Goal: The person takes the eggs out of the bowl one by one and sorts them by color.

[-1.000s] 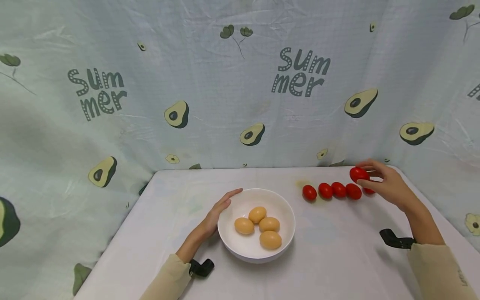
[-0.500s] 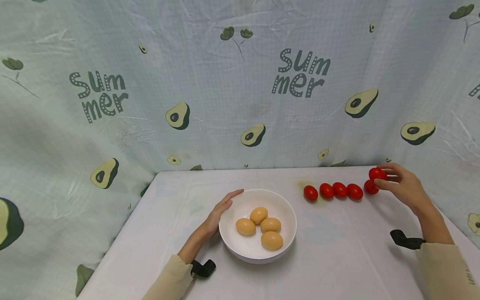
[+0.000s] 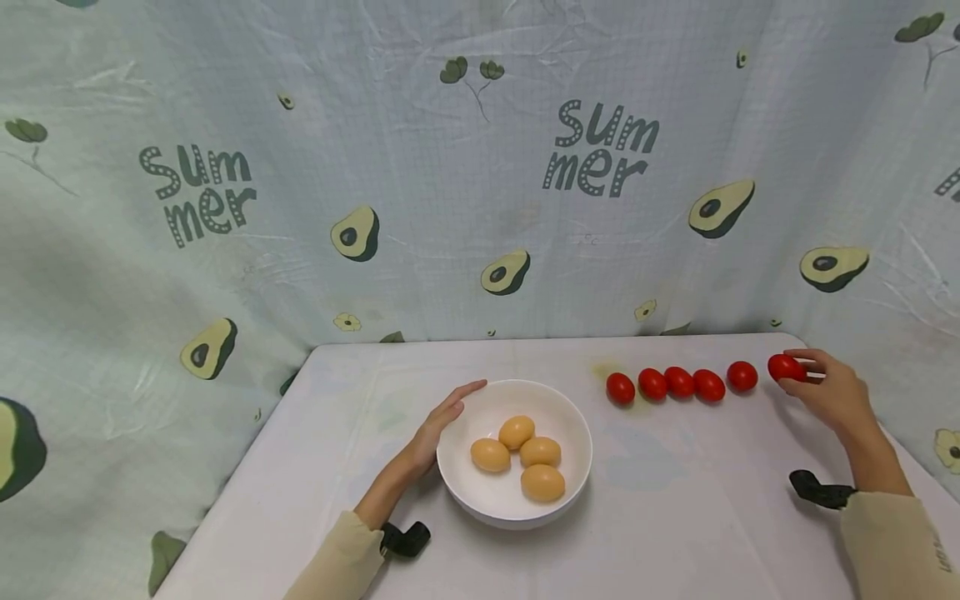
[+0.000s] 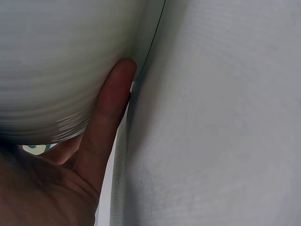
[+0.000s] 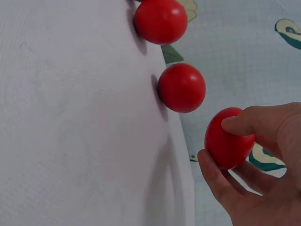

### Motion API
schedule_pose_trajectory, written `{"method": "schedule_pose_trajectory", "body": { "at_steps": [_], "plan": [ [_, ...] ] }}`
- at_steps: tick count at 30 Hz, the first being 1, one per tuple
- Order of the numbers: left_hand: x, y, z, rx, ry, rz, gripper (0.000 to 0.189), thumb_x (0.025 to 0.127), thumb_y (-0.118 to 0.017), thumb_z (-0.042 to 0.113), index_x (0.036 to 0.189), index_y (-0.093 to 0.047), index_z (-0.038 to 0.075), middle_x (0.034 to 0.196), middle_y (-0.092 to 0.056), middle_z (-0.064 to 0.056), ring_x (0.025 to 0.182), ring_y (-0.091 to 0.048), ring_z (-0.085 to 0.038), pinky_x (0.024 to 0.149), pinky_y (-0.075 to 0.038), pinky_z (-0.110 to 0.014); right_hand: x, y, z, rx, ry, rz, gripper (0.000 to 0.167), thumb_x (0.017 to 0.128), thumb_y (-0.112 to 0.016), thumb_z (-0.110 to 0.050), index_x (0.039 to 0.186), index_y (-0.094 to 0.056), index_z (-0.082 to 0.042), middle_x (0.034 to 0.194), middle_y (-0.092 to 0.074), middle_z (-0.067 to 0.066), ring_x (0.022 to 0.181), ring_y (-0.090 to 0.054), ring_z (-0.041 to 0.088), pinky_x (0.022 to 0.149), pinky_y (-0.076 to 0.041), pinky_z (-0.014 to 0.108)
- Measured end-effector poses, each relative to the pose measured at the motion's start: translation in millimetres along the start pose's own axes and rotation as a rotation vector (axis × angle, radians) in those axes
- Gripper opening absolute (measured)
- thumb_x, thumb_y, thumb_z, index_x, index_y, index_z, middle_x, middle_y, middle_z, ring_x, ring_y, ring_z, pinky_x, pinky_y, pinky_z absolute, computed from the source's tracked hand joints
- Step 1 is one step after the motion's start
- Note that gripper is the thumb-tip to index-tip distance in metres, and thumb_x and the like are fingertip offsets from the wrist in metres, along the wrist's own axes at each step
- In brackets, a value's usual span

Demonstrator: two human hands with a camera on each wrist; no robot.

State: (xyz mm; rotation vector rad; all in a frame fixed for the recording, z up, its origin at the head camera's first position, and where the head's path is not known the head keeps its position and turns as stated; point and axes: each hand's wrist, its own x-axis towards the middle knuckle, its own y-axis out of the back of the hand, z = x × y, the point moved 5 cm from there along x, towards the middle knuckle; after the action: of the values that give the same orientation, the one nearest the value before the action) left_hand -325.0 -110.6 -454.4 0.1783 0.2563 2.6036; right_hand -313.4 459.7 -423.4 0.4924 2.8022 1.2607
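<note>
At the far right of the table, my right hand [image 3: 836, 392] pinches a red egg [image 3: 785, 367] between thumb and fingers. The right wrist view shows the thumb across this held egg [image 5: 229, 141], with fingers beneath it. Beside it lies another red egg [image 3: 742, 377], apart from the held one, and several more red eggs [image 3: 679, 382] continue the row leftward. My left hand [image 3: 431, 433] rests against the left side of a white bowl [image 3: 480, 504], fingers extended along its wall. Several light-brown eggs [image 3: 540, 452] lie inside the bowl. Up close, the left fingers [image 4: 110, 103] touch the bowl's outer side.
A white cloth covers the table [image 3: 637, 533]. Behind it hangs a pale curtain [image 3: 420, 167] printed with avocados and lettering, which also runs along both sides. Black wrist cameras sit on both arms, the right one [image 3: 821, 492] just above the table.
My right hand has moved right along the row with the red egg, then lowered it toward the table at the row's right end. The left hand and bowl stay put.
</note>
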Motion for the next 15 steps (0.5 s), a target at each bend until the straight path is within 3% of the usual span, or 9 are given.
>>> {"method": "schedule_pose_trajectory", "body": {
  "at_steps": [3, 11, 15],
  "plan": [
    [-0.7, -0.4, 0.0, -0.001, 0.004, 0.003, 0.055, 0.111, -0.020, 0.030, 0.163, -0.031, 0.014, 0.173, -0.023, -0.009, 0.160, -0.022, -0.032, 0.131, -0.016, -0.053, 2.2, -2, 6, -0.018, -0.016, -0.005, 0.065, 0.101, -0.061, -0.018, 0.152, -0.033, 0.009, 0.144, -0.034, 0.047, 0.125, -0.034, 0.064, 0.088, -0.055, 0.066],
    [-1.1, -1.5, 1.9, -0.005, -0.002, -0.002, 0.055, 0.111, -0.020, 0.029, 0.163, -0.030, 0.013, 0.173, -0.022, -0.009, 0.160, -0.021, -0.032, 0.131, -0.016, -0.053, 4.7, -11, 25, -0.022, -0.149, -0.018, 0.074, 0.100, -0.063, -0.021, 0.152, -0.026, 0.014, 0.145, -0.031, 0.047, 0.129, -0.031, 0.063, 0.098, -0.050, 0.070],
    [-1.0, -1.0, 1.8, -0.001, -0.002, 0.002, 0.054, 0.112, -0.020, 0.028, 0.163, -0.030, 0.013, 0.173, -0.022, -0.009, 0.161, -0.020, -0.032, 0.131, -0.016, -0.053, 4.7, -14, 27, -0.009, -0.207, -0.009, 0.069, 0.101, -0.061, -0.021, 0.150, -0.028, 0.016, 0.147, -0.031, 0.045, 0.132, -0.031, 0.062, 0.104, -0.047, 0.069]
  ]
}}
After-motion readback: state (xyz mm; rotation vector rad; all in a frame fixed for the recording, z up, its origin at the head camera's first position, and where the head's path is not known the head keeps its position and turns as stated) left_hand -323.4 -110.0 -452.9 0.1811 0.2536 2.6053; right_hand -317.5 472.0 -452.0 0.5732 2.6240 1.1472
